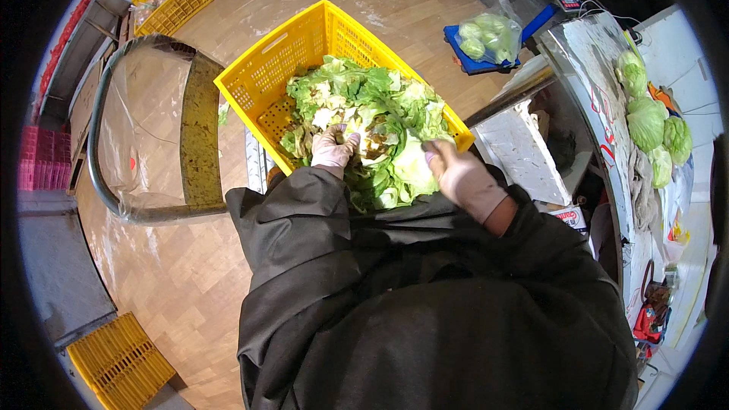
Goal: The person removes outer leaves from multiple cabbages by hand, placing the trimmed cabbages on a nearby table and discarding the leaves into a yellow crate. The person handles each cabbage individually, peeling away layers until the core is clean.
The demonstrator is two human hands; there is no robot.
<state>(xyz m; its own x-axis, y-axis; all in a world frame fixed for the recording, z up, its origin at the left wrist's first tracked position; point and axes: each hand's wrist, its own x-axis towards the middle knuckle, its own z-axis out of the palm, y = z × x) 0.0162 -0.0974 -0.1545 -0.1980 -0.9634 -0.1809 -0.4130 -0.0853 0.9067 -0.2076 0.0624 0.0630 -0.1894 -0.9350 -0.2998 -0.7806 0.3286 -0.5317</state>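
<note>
A yellow plastic crate stands before me, filled with loose lettuce leaves, some browned. My left hand, in a pale glove, grips a head of lettuce with brown, wilted patches, thumb pressed on its near side. To the right, my right hand, also gloved, is curled and blurred over the crate's near right corner. A thin greyish streak runs from it toward the leaves; whether it is a blade, I cannot tell. Large pale green leaves lie between the hands.
Left of the crate is a metal tube handle wrapped in plastic film. A blue platform scale bears bagged lettuces. Lettuce heads sit on the right-hand counter. A yellow slatted crate lies at lower left.
</note>
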